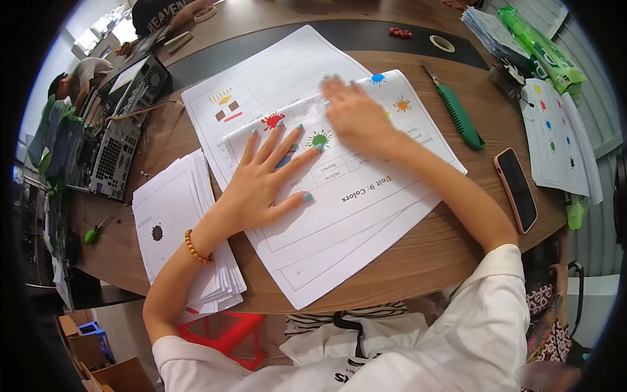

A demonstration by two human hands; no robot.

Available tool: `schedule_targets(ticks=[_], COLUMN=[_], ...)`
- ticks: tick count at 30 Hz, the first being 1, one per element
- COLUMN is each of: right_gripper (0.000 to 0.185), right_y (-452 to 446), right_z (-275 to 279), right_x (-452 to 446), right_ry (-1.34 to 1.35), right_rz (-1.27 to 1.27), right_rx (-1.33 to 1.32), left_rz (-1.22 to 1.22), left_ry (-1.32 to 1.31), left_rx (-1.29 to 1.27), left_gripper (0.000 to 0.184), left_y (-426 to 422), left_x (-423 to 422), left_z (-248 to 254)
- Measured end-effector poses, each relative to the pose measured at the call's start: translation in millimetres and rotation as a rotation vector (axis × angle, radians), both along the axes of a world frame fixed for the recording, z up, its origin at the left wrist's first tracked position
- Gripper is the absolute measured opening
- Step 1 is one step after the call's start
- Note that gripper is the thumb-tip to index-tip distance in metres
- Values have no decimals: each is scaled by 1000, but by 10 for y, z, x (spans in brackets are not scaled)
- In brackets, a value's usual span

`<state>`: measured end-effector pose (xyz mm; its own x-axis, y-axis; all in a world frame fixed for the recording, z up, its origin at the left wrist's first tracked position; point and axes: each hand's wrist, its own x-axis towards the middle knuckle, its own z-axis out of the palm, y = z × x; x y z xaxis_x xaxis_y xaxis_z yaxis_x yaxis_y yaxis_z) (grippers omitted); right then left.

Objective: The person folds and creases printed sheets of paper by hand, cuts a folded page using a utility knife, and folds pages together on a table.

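A printed worksheet (366,209) headed "Unit 9: Colors", upside down to me, lies over other large sheets (297,59). Its far edge curls over, showing red, green, blue and orange paint splats. My left hand (264,176) is spread flat on the worksheet, fingers apart, between the red and green splats; a beaded bracelet (194,248) circles that wrist. Near the curled far edge, my right hand (359,117) presses on the paper with nothing visible in it; its fingertips are slightly blurred.
A paper stack (176,209) sits left of the sheets, beside a green screwdriver (95,232) and an opened computer case (124,130). To the right are a green-handled knife or saw (457,111), a phone (516,189), and a tape roll (442,43). Other people are across the table.
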<state>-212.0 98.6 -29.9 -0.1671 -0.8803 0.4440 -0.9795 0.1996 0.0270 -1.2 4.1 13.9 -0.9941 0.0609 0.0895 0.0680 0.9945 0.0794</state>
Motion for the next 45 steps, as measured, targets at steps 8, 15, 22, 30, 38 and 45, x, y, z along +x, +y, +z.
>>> schedule_targets(ticks=[8, 15, 22, 30, 38, 45], right_gripper=[51, 49, 47, 53, 51, 45], right_y=[356, 182, -336, -837, -694, 347], right_z=[77, 163, 443, 486, 308, 509], right_x=[-494, -89, 490, 1255, 659, -606], right_ry=[-128, -21, -124, -18, -252, -306], right_rz=[-279, -231, 101, 86, 248, -306], right_rx=[72, 197, 377, 551, 445, 505], left_rz=[19, -6, -41, -87, -21, -23], left_ry=[4, 43, 78, 96, -96, 85], left_rx=[-1, 55, 66, 189, 237, 74], left_gripper=[58, 58, 57, 56, 58, 60], left_y=[-23, -29, -76, -57, -142, -34], left_x=[10, 15, 22, 18, 8, 10], left_z=[-37, -32, -77, -90, -155, -56])
